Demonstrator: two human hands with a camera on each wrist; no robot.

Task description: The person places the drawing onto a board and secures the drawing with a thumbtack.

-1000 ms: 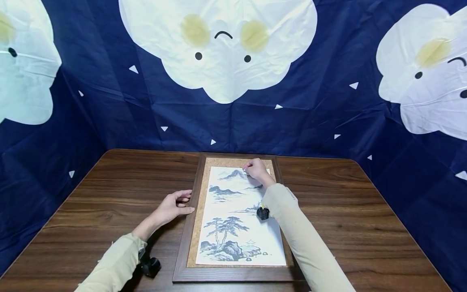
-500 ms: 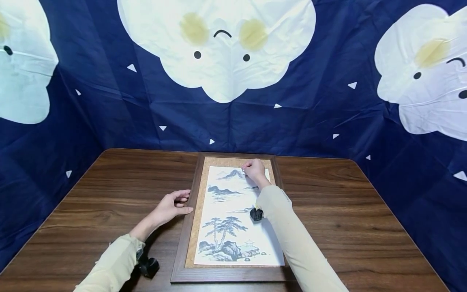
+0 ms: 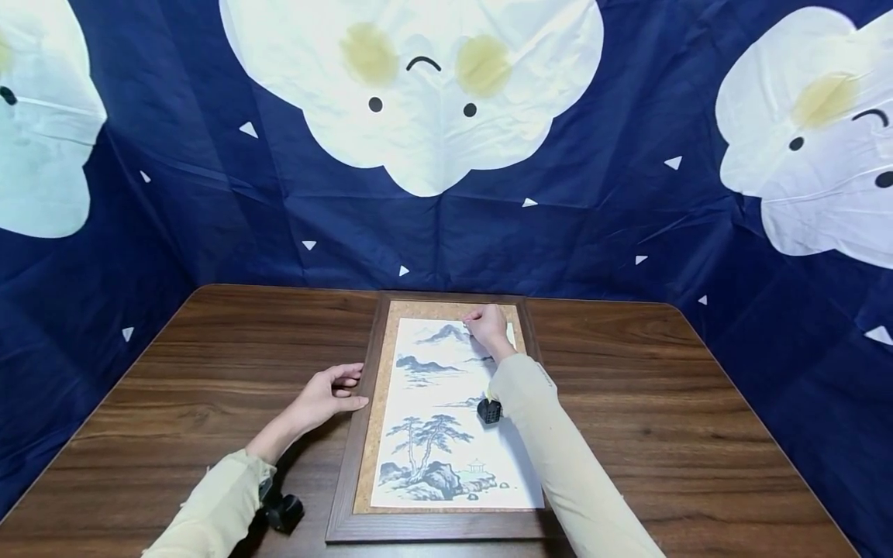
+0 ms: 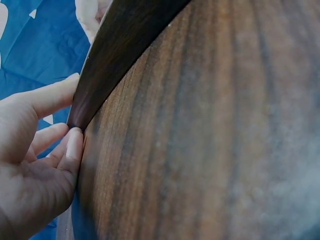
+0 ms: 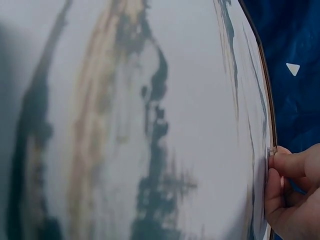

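A brown wooden frame (image 3: 377,364) with a cork board (image 3: 452,310) inside lies on the table. On the cork is a white sheet (image 3: 434,391) printed with an ink landscape of mountains, pines and rocks. My right hand (image 3: 487,325) is at the sheet's top edge, thumb and fingers pinching a small clear pushpin (image 5: 271,150), mostly hidden by the fingers. My right forearm covers part of the sheet's right side. My left hand (image 3: 328,394) rests against the frame's left side, fingertips touching its outer edge, as the left wrist view also shows.
The dark wood-grain table (image 3: 209,372) extends to both sides of the frame. Behind it hangs a navy cloth (image 3: 265,225) with upside-down white clouds. A black wrist camera (image 3: 284,513) sits by the left forearm, another black camera (image 3: 490,411) under the right.
The right forearm and its wrist camera have shifted slightly left, while the right fingers stay at the sheet's top edge. The left hand keeps its place at the frame.
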